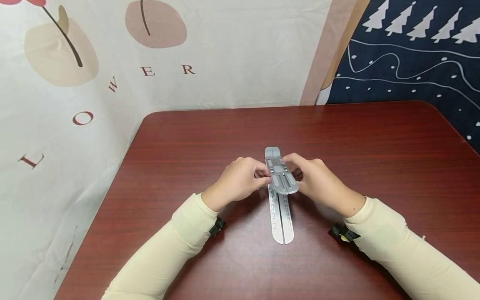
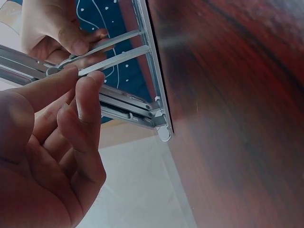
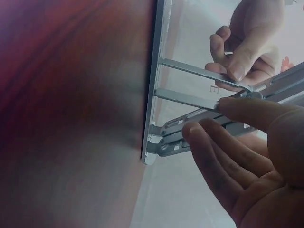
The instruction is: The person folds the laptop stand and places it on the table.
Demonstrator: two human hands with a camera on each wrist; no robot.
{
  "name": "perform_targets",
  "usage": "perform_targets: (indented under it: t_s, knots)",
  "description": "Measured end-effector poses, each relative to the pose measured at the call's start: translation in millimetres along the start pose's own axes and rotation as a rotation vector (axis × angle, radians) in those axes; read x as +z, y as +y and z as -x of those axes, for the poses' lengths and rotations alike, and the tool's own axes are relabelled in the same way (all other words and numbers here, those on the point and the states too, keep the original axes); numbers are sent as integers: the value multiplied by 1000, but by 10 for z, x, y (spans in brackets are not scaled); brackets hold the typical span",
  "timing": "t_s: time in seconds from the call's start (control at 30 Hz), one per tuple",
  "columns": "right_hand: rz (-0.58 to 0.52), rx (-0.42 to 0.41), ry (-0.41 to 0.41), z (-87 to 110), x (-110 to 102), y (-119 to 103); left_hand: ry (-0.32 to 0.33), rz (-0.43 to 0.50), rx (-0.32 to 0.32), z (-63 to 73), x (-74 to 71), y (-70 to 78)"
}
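A silver folding laptop stand [image 1: 281,187] stands partly unfolded on the table. Its long base rails [image 1: 275,221] have rows of slots, and the upper section [image 1: 279,171] tilts up above them. From the left side, my left hand [image 1: 240,179] pinches a thin support strut [image 2: 118,59] of the stand between thumb and finger. Opposite it, my right hand [image 1: 318,181] pinches the other strut [image 3: 185,98] near its upper end. Both struts run from the upper section down to the slotted rails, as the wrist views show. In the head view the upper section hides some fingertips.
The stand is on a dark red wooden table [image 1: 195,137] with rounded corners. Behind it hang a white cloth [image 1: 240,50] with printed letters and a dark blue cloth [image 1: 405,62] with white trees. Dark bands [image 1: 343,233] sit at both wrists.
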State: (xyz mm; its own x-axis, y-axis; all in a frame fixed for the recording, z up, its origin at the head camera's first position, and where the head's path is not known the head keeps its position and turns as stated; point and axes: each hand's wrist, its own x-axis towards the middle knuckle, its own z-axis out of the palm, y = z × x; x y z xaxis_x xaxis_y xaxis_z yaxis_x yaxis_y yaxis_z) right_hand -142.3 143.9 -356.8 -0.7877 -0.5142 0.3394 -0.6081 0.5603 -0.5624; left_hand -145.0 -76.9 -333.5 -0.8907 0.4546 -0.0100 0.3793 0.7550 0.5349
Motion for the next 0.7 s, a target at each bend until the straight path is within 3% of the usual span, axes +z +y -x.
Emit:
perform_targets:
  t_s: [0.13,0.33,0.7]
  knots:
    - [60,-65,17,6,2,-5,5,-1,7,2,6,5]
    - [68,-115,20,9,0,-17,13,-4,14,-3,15,-3]
    - [52,-89,8,6,3,-26,21,0,25,-12,35,-24]
